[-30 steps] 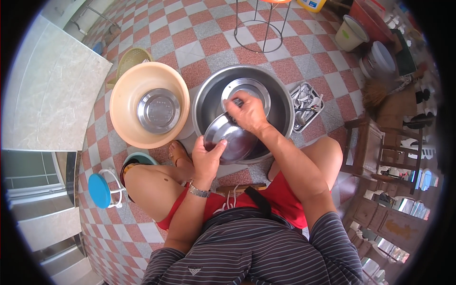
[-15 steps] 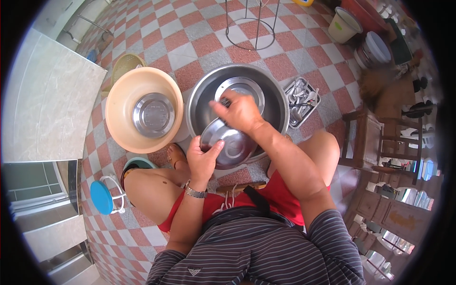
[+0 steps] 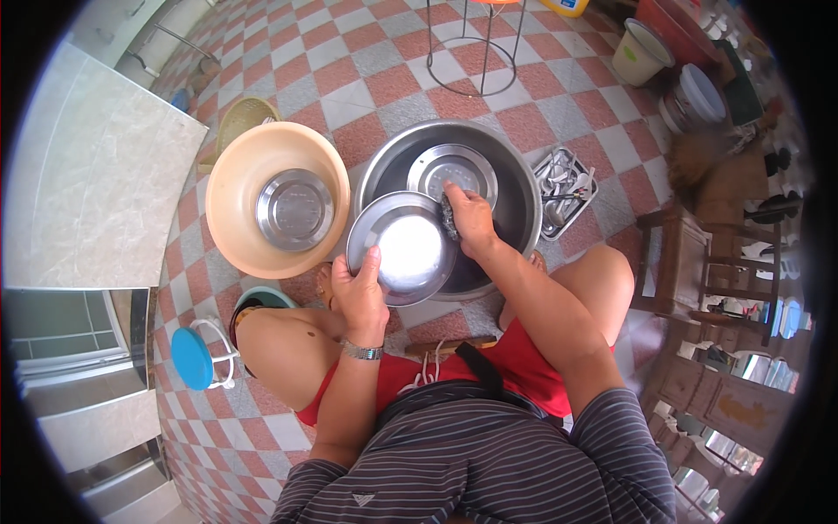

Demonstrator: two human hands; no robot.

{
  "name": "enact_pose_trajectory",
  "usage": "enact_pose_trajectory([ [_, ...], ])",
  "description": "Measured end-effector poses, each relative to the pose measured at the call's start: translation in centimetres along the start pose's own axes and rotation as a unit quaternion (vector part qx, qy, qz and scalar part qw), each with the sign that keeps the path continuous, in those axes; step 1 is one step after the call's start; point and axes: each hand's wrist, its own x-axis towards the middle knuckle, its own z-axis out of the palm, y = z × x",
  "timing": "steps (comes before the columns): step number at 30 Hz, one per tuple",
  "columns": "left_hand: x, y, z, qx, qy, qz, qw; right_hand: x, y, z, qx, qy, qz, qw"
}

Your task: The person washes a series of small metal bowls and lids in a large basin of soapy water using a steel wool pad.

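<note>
My left hand point(image 3: 360, 293) grips a shiny metal plate point(image 3: 410, 249) by its near left rim, thumb on top. The plate is held tilted over a large metal basin point(image 3: 530, 210) and overlaps its near left side. In my right hand point(image 3: 471, 225) a dark grey steel wool scrubber point(image 3: 449, 216) is pinched, touching or right beside the plate's right rim. Inside the basin lies a second metal plate point(image 3: 454, 166), partly covered by my right hand. Another metal plate point(image 3: 295, 210) rests in the peach plastic basin point(image 3: 231, 188) to the left.
A metal tray point(image 3: 592, 188) of spoons and other cutlery sits right of the metal basin. Beyond stands a wire-frame stand point(image 3: 483, 61). A blue-topped stool point(image 3: 192, 358) is at the left, a wooden chair point(image 3: 685, 262) at the right. Buckets point(image 3: 642, 52) stand far right.
The held plate has turned, so its bright face now shows. My right hand has moved right and down, from above the plate to its right rim, with the scrubber. The whole view has shifted slightly.
</note>
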Motion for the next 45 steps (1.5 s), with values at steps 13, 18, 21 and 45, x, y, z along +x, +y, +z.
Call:
enact_pose_trajectory([
  [13,-0.1,-0.1,0.1,0.112,-0.111,0.020,0.987,-1.4,-6.8,0.6,-0.131,-0.042,-0.279,0.950],
  [18,0.4,0.4,0.3,0.090,-0.147,0.058,0.983,-2.0,-7.2,1.0,-0.135,-0.060,-0.308,0.940],
  [21,0.1,0.6,0.6,0.097,-0.155,0.068,0.981,-2.2,-6.7,1.1,-0.169,-0.078,-0.352,0.917],
  [45,0.0,-0.5,0.6,0.046,0.096,-0.070,0.992,-3.7,-3.7,1.6,-0.218,-0.109,-0.267,0.932],
])
